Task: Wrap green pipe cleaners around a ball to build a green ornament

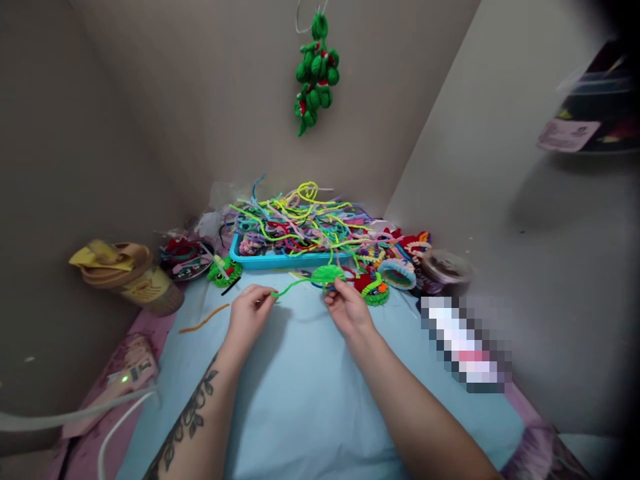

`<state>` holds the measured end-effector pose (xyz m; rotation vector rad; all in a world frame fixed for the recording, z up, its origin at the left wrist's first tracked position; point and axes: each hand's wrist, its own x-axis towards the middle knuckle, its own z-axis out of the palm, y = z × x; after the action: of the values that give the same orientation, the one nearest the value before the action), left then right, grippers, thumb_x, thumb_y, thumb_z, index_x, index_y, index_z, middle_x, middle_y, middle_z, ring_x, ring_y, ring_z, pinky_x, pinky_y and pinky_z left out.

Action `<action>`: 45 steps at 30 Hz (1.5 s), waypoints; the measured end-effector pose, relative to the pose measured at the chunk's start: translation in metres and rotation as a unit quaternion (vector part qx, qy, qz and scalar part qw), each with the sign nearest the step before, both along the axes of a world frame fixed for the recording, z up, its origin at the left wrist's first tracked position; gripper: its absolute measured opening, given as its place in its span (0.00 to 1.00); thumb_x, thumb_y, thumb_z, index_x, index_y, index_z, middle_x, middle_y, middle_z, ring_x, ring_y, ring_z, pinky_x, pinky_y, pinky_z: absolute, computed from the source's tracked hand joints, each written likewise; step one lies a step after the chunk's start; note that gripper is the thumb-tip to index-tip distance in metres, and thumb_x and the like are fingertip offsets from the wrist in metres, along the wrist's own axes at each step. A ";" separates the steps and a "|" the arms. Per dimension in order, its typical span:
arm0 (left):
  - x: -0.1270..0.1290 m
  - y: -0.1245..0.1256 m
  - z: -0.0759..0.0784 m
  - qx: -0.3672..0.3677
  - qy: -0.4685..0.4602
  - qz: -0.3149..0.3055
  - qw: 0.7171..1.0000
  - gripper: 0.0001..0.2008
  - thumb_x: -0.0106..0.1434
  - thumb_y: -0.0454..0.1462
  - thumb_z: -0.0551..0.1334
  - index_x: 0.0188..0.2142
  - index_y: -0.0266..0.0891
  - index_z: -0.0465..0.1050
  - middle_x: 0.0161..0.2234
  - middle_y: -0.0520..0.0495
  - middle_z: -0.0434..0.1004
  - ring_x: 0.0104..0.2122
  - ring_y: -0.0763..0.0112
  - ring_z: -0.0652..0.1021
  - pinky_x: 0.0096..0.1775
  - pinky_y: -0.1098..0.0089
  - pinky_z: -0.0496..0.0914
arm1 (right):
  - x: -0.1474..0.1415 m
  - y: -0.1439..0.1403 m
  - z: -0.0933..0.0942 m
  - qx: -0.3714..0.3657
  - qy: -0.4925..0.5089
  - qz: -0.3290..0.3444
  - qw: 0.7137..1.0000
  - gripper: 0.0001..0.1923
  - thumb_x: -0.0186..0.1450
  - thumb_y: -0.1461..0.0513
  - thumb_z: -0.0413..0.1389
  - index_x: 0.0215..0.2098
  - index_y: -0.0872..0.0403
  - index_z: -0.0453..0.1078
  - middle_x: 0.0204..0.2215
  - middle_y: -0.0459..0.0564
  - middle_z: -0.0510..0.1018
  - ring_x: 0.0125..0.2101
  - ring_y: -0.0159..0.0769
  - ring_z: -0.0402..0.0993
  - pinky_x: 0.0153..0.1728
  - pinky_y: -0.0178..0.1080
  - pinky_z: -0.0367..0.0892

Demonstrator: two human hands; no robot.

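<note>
Bare forearms reach in across a light blue cloth, the left one bearing a dark leafy tattoo. The left hand pinches 1 end of a thin, bright green fuzzy strand between thumb and fingers; how its other fingers lie, I cannot tell. The strand runs across to a flat, rounded, bright green fuzzy disc, whose near edge the right hand pinches with thumb and fingertips, the other fingers curled below. This disc sits just in front of a bright blue rectangular plastic tray, heaped with multicoloured fuzzy stems. 1 orange fuzzy stem lies left of the left hand, and 1 rounded green-and-red fuzzy piece lies just right of the disc.
</note>
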<state>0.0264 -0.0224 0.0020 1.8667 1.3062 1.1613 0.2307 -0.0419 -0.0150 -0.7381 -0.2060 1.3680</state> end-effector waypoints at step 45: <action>0.044 -0.024 -0.008 -0.157 -0.206 0.073 0.963 0.15 0.46 0.41 0.67 0.25 0.37 0.62 0.19 0.59 0.61 0.19 0.80 0.63 0.23 0.77 0.58 | -0.039 -0.014 -0.004 0.028 0.033 0.086 0.995 0.12 0.47 0.65 0.66 0.28 0.53 0.69 0.22 0.41 0.77 0.22 0.25 0.73 0.24 0.26 0.70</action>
<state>0.0699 -0.0466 -0.0063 1.2401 1.3090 1.2496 0.1913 -0.0557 -0.0193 -0.6391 -0.2584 1.5420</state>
